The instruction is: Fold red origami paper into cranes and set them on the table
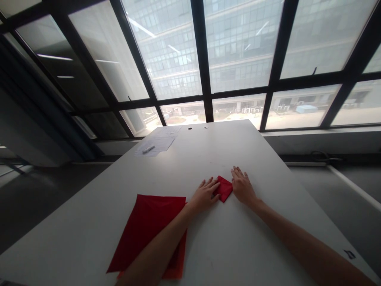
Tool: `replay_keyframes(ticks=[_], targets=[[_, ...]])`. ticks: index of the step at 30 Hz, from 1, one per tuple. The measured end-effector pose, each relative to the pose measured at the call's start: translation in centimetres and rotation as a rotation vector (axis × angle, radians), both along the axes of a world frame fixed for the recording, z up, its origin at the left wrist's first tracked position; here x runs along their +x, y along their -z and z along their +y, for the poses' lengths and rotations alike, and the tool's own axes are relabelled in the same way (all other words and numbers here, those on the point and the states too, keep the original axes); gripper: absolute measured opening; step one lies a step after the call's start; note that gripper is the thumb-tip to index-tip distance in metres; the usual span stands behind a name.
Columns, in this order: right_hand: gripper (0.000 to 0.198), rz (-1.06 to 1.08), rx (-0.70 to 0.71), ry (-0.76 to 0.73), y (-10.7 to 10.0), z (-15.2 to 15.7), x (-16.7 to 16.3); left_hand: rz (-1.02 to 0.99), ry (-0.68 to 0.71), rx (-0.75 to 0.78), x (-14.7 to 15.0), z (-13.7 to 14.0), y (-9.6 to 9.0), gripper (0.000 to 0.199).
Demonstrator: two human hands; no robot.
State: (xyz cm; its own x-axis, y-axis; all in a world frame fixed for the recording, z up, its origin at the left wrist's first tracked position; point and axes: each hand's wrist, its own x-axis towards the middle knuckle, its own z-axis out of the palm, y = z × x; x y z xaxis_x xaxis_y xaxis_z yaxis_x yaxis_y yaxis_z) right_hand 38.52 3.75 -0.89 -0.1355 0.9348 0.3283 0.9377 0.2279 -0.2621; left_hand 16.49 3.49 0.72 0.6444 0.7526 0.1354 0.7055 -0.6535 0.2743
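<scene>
A small folded piece of red paper lies flat on the white table, with a pointed corner toward me. My left hand rests at its left side, palm down, fingers spread, with the fingertips and thumb on the paper. On the other side, my right hand lies on the table with fingers stretched forward, its inner edge touching the paper's right corner. Under my left forearm is a larger red sheet, on top of orange-red sheets that it partly covers.
Printed papers lie at the table's far left edge, with a white marker-like stick on them. Two small dark spots sit near the far edge. Large windows rise behind, and a dark curtain hangs at the left.
</scene>
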Motion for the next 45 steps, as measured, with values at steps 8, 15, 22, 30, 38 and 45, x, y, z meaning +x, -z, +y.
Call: replay_keyframes(ticks=[8, 15, 22, 30, 38, 45], targets=[[0.052, -0.101, -0.148, -0.342, 0.3, -0.8, -1.9, -0.005, -0.057, 0.001, 0.3, 0.0, 0.2, 0.061], [0.054, 0.0, -0.126, -0.069, 0.4, 0.5, 0.1, 0.023, -0.039, -0.002, 0.0, 0.0, 0.0, 0.062], [0.059, 0.062, -0.156, -0.411, -0.1, 0.0, 0.2, 0.035, -0.021, 0.026, 0.1, 0.1, 0.3, 0.082], [0.056, 0.037, -0.214, -0.434, 0.7, 0.0, 0.2, -0.108, -0.061, 0.062, 0.3, 0.5, 0.3, 0.059], [0.054, 0.19, -0.15, -0.4, 0.3, 0.0, 0.5, -0.226, 0.099, 0.075, 0.1, 0.8, -0.2, 0.027], [0.037, 0.392, 0.068, -0.459, 0.2, 1.0, 1.6, -0.247, 0.073, 0.049, 0.0, 0.6, -0.6, 0.045]])
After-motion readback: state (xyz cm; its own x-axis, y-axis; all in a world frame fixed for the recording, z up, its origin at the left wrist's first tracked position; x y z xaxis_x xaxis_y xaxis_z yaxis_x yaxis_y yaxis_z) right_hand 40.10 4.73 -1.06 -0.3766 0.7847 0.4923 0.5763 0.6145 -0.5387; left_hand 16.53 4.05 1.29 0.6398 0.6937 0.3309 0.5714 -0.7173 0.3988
